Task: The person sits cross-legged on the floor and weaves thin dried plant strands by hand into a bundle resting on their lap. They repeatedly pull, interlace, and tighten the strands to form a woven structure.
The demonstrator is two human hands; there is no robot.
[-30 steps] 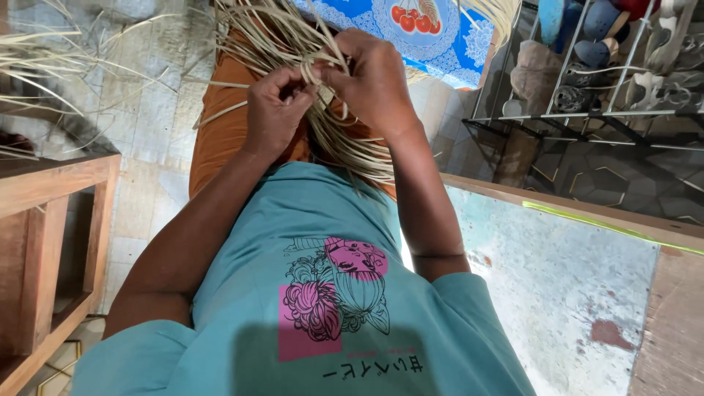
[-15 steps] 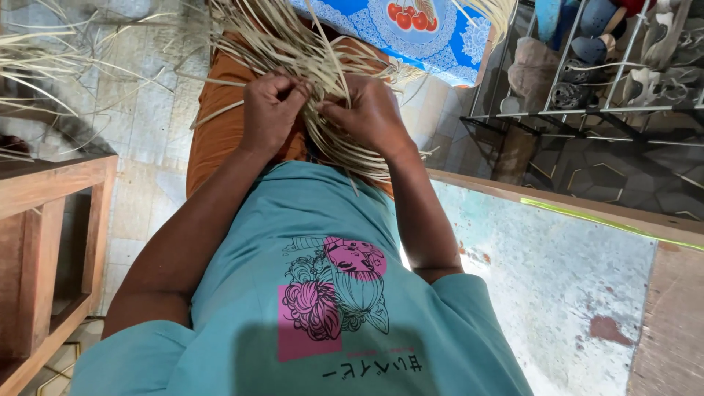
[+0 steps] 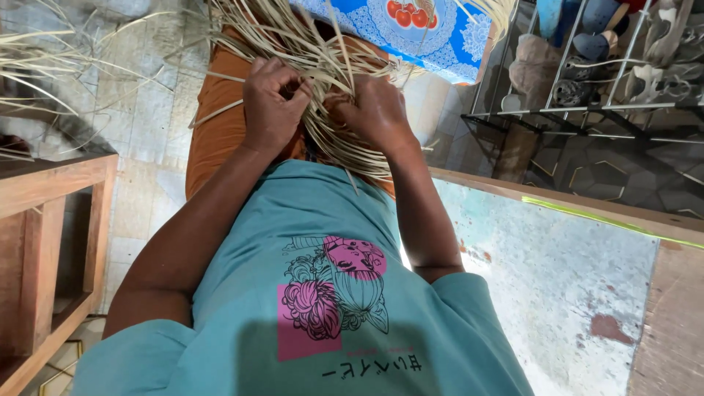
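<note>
My left hand (image 3: 273, 103) is closed on pale straw strips (image 3: 323, 81), fingers curled into the bundle. My right hand (image 3: 374, 114), just beside it at 3 o'clock, is also clenched on the strips. The bundle lies over my lap on orange cloth (image 3: 216, 125), fanning out toward 12 o'clock. A blue patterned mat (image 3: 433, 37) lies beyond; a wooden frame (image 3: 44, 235) stands at 9 o'clock.

pale straw strips (image 3: 315, 66) lie across the lap's orange cloth (image 3: 216, 125).

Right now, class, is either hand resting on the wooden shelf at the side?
No, both the left hand and right hand grip the pale straw strips.
</note>
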